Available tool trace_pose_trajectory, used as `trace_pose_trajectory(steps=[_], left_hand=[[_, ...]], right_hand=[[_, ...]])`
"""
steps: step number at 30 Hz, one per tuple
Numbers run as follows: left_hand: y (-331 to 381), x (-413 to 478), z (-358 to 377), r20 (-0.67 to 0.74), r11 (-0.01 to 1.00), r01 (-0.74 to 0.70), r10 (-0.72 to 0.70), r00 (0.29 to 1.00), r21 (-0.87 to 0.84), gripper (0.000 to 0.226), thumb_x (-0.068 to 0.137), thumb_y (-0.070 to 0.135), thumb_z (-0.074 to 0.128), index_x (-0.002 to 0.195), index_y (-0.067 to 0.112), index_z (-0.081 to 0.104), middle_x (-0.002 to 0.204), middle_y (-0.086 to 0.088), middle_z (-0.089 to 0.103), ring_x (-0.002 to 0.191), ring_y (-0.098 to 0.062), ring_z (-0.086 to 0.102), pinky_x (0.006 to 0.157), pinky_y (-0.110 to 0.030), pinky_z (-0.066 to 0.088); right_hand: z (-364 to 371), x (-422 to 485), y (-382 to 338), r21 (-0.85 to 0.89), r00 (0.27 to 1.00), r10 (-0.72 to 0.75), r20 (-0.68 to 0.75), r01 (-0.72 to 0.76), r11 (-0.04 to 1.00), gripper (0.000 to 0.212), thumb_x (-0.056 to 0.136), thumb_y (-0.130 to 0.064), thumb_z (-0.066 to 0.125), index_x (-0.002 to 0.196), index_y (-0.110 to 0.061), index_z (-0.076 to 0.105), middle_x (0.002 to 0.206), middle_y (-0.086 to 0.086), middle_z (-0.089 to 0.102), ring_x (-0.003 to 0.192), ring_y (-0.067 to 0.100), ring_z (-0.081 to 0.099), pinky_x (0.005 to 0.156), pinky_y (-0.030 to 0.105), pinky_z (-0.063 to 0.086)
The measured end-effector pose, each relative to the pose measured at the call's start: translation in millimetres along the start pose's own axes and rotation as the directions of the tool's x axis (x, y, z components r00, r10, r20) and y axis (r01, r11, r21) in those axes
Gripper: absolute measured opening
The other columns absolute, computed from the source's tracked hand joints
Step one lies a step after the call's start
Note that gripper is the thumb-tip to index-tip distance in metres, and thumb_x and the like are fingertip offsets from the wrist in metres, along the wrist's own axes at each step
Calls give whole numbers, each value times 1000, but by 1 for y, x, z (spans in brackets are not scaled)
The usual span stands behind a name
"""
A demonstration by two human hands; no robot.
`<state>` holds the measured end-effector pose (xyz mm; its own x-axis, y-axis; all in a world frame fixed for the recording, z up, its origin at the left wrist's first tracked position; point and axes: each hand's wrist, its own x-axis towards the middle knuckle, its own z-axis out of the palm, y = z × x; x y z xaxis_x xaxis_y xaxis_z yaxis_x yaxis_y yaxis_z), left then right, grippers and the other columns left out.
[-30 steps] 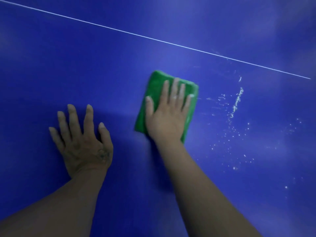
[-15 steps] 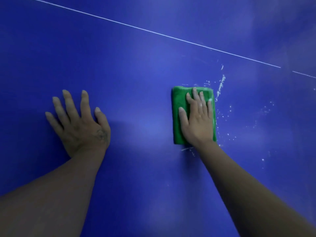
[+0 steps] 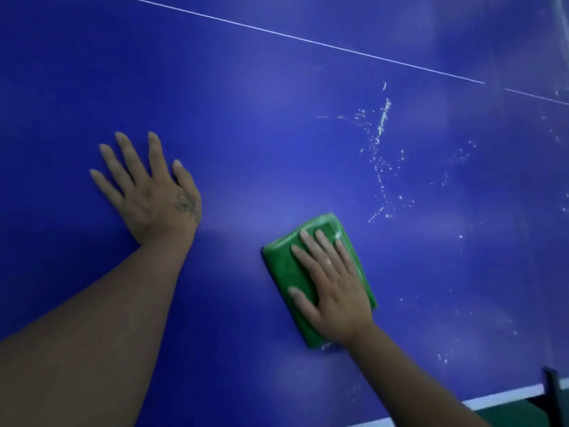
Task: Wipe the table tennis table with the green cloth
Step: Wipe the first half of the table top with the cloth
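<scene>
No legible text or labels anywhere.

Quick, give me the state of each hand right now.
Left hand: open, fingers spread, flat on the blue table, holding nothing.
Right hand: open, straight fingers pressing the green cloth onto the table.

Strip of green surface [image 3: 517, 416] visible in lower right corner. Dark upright object [image 3: 553, 396] beside it, identity undeterminable. Lighting dim, diffuse.
</scene>
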<state>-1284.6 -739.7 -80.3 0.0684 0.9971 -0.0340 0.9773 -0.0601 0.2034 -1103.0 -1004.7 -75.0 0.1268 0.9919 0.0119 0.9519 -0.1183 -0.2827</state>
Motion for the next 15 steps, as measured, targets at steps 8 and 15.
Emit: trace_pose_trajectory(steps=[8, 15], left_hand=[[-3, -33, 3, 25, 996, -75, 74, 997, 49, 71, 113, 56, 9, 174, 21, 6, 182, -13, -3, 168, -38, -5, 134, -61, 1], [-4, -175, 10, 82, 966, -259, 258, 963, 12, 62, 116, 45, 16, 174, 23, 15, 182, -10, 3, 168, -34, -2, 134, -60, 4]], right_hand=[[-18, 85, 54, 0, 974, 224, -45, -224, 975, 64, 112, -44, 43, 168, -13, 37, 180, 2, 26, 168, 20, 16, 136, 53, 12], [25, -48, -58, 80, 929, 345, -135, -337, 938, 60, 115, -37, 46, 167, -8, 38, 180, 7, 25, 168, 26, 20, 135, 57, 20]])
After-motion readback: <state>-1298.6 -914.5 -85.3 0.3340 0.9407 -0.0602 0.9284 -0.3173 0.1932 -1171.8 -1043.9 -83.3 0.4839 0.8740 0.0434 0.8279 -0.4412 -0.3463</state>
